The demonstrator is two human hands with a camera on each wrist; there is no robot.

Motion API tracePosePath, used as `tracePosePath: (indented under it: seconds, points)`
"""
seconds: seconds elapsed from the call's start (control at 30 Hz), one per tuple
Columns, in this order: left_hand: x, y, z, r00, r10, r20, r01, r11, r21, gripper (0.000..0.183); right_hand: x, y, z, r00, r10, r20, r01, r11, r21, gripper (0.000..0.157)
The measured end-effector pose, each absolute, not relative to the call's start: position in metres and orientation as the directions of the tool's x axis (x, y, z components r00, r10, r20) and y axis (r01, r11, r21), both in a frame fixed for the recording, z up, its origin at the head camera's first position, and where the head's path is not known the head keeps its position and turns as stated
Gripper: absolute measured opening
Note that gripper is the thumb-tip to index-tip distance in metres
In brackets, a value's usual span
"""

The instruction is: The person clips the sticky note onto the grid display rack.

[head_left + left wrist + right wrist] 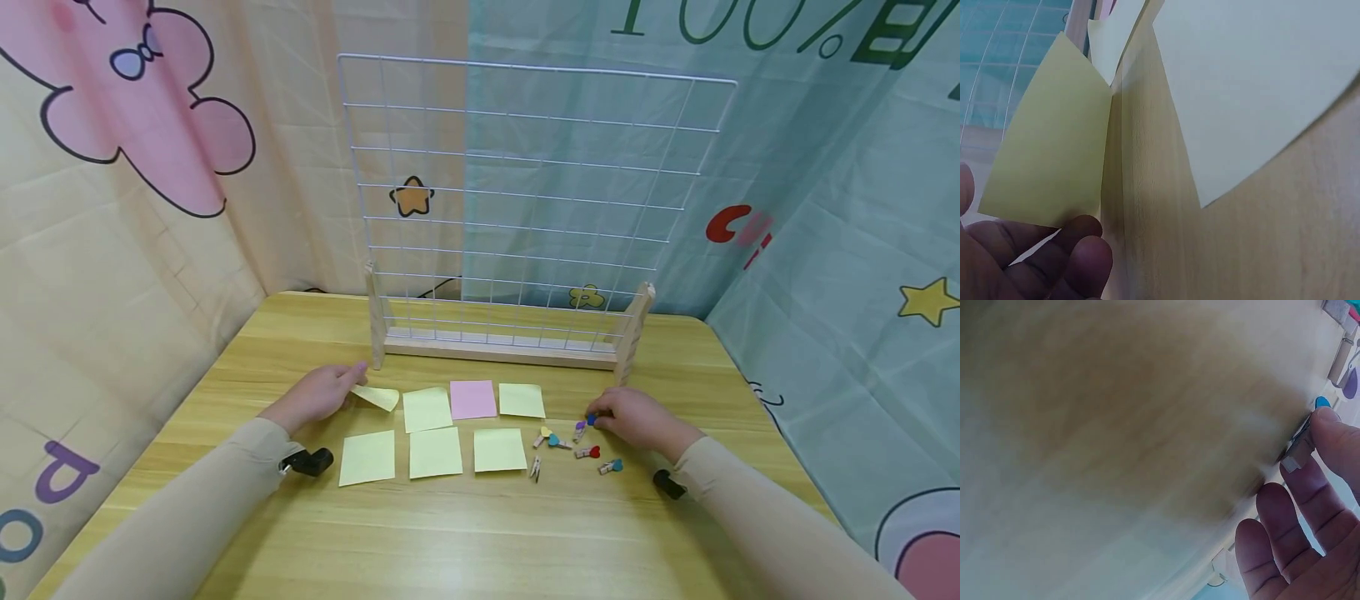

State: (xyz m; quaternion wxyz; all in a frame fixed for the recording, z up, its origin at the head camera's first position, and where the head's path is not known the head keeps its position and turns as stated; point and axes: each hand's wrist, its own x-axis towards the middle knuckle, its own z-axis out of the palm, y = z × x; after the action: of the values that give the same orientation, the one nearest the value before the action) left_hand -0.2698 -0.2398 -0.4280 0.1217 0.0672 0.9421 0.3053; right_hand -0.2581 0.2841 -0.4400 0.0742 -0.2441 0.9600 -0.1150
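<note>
At nine o'clock from the pink note [473, 400], the left hand [318, 393] pinches a yellow note [381, 397] by one end, tilted up from the table [450, 533]. Loose clips [588, 452] lie at about four o'clock from the pink note, and at three o'clock the right hand [637, 418] holds a blue-topped clip [1300, 447] between thumb and forefinger

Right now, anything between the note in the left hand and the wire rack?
Nothing visible: the left hand holds the yellow note just in front of the wire rack; the next note lies to its right.
</note>
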Motion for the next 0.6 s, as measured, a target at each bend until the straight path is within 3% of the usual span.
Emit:
tracePosePath:
  seconds: [0.23,0.6]
  points:
    - [-0.2734,-0.2377,-0.4303,-0.971,0.199,-0.133,0.095,0.830,0.549,0.044,-0.2595,0.2828,-0.4409,-0.871,-0.479,-0.107,-0.441,0.860,-0.255,0.013]
    - [-0.2736,-0.2358,-0.4335,-0.984,0.164,-0.068,0.099,0.823,0.560,0.025,-0.2584,0.2827,-0.4400,-0.891,-0.439,-0.114,-0.390,0.870,-0.302,0.007]
